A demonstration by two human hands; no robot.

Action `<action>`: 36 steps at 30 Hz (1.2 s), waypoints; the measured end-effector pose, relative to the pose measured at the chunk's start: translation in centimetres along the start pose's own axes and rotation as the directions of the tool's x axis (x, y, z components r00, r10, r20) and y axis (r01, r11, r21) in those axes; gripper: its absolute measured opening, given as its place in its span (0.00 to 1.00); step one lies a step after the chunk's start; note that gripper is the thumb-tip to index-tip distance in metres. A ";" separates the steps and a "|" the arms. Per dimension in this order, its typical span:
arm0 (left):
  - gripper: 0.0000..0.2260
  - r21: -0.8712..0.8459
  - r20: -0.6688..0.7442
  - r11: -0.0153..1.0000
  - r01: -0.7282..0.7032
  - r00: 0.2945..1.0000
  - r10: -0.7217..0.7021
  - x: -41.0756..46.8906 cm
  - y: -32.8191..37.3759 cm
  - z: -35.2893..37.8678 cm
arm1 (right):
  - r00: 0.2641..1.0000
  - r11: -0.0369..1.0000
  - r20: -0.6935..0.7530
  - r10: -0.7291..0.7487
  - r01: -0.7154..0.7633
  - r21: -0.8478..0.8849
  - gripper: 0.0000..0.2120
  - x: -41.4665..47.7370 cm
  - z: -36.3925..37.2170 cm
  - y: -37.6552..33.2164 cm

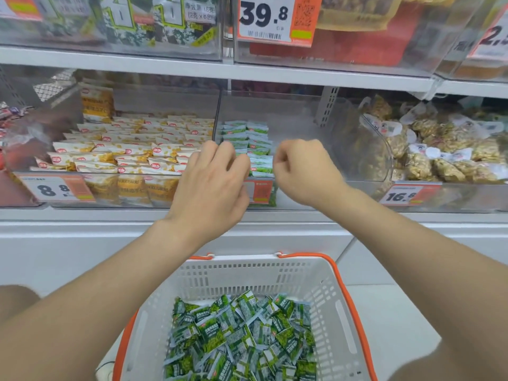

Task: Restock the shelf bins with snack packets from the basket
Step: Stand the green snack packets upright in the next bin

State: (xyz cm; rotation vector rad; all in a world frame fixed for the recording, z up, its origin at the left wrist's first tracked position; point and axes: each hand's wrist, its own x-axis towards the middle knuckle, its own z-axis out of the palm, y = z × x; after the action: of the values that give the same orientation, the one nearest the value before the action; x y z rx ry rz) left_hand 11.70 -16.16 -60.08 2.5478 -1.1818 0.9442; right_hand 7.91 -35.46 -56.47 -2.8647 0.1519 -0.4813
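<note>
Reaching up with both hands to the front of the middle bin (297, 125), centre of the frame. Left hand (213, 180) draped over the front lip, fingers bent down towards the rows of green packets (247, 133). Right hand (301, 174) just to the right of it, knuckles up, fingers curled under. Apart from each other, with the nearest packets between them. Cannot tell whether either is pinching a packet, the fingertips being hidden behind the knuckles.

Plenty left to shelve: a loose heap of green snack packets (239, 334) in the white, orange-rimmed basket (247, 270) at bottom centre, under the forearms.

Possible trouble, judging from here:
- Toppling the standing rows with too hard a push, with only the left part of the bin filled and nothing bracing the right.
- Losing a packet over the low front lip and past the basket.
- Straying across the divider into the yellow packets (132, 149) at left.

Readable:
- "39.8" on the upper-centre price tag (265, 17), with a QR code and barcode.
- "8.8" on the lower-left tag (53, 189).
- "16.8" on the lower-right tag (402, 195).
- A cut-off "2." at the upper right edge.
- "FLAVORED", in part, on the front yellow packets, each with a red oval logo too small to read.

Middle bin's own orange tag (259, 191) mostly hidden behind the left hand.
</note>
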 end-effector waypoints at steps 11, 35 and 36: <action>0.09 -0.265 0.917 0.959 0.096 0.332 0.220 -11.3 5.7 8.5 | 0.445 0.833 0.886 -0.127 0.533 -0.148 0.06 -18.7 7.1 -1.7; 0.12 -0.423 0.888 0.843 0.331 -0.034 0.459 -27.7 15.8 17.8 | 0.303 0.816 0.942 -0.143 0.575 -0.061 0.14 -20.6 10.1 0.5; 0.11 -0.403 0.902 0.846 0.348 -0.003 0.431 -27.7 15.6 18.1 | 0.310 0.818 0.940 -0.142 0.572 -0.065 0.14 -20.4 10.1 0.6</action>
State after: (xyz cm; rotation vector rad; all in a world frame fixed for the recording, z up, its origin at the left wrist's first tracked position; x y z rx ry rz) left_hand -4.64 -16.63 -92.84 2.3343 -1.3673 -1.5865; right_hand -7.97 -31.09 -72.17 -3.0203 -0.7182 1.3028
